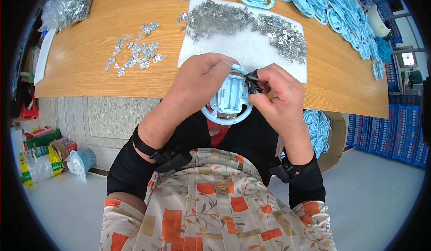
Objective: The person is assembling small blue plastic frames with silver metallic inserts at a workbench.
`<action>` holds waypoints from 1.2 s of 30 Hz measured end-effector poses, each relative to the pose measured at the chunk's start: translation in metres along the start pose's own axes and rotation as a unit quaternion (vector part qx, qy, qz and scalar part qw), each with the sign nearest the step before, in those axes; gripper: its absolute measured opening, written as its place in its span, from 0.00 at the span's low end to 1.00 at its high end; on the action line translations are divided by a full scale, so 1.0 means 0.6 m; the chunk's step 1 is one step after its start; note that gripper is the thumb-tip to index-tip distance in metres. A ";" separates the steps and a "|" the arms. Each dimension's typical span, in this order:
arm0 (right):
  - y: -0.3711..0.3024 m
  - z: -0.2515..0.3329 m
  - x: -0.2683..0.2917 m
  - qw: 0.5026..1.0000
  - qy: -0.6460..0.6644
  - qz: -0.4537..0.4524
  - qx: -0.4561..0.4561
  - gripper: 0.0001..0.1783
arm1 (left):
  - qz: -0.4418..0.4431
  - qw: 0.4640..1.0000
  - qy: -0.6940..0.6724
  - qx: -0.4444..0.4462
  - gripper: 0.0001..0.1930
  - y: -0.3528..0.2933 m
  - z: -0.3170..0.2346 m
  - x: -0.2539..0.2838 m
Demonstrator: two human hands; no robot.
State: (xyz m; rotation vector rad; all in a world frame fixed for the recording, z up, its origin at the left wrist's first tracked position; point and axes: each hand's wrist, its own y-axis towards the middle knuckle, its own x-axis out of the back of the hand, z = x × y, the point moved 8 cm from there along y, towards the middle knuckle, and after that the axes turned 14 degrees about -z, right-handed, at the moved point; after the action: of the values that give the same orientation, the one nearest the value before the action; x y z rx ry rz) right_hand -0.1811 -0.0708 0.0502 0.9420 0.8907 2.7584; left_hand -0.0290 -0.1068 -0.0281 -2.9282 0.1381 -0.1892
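A light blue plastic toy steering wheel (216,115), with an open battery compartment in its middle, is held up at the table's front edge. My left hand (200,78) is closed on its upper left rim, thumb near the top. Close against the right side of the compartment, my right hand (280,91) is pinched, with black material (253,81) around its fingertips. Whatever lies between those fingertips is hidden. Just beyond, small metal clips (220,17) are heaped on a white foam sheet (224,49).
Loose metal clips (134,53) lie on the wooden table (85,71) at left, near a clear bag of clips (74,6). More blue wheels (314,2) pile up at far right. A cardboard box (334,139) of blue parts stands below right, before stacked blue crates (386,134).
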 end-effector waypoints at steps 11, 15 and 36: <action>0.004 -0.023 -0.004 0.997 0.036 0.001 -0.071 0.14 | 0.016 1.000 0.005 -0.025 0.15 0.018 0.000 0.001; -0.024 -0.067 0.007 0.948 0.194 -0.070 -0.243 0.12 | -0.067 0.982 -0.176 0.008 0.15 0.023 0.002 0.022; -0.031 -0.076 0.031 0.953 0.184 -0.069 -0.233 0.16 | 0.110 0.993 -0.038 0.029 0.20 0.006 -0.007 -0.026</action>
State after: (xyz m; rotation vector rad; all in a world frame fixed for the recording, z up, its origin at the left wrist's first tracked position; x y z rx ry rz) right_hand -0.2245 -0.0731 0.0207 0.2826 0.2842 2.8626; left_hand -0.0454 -0.1094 -0.0265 -2.8301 0.4335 -0.0476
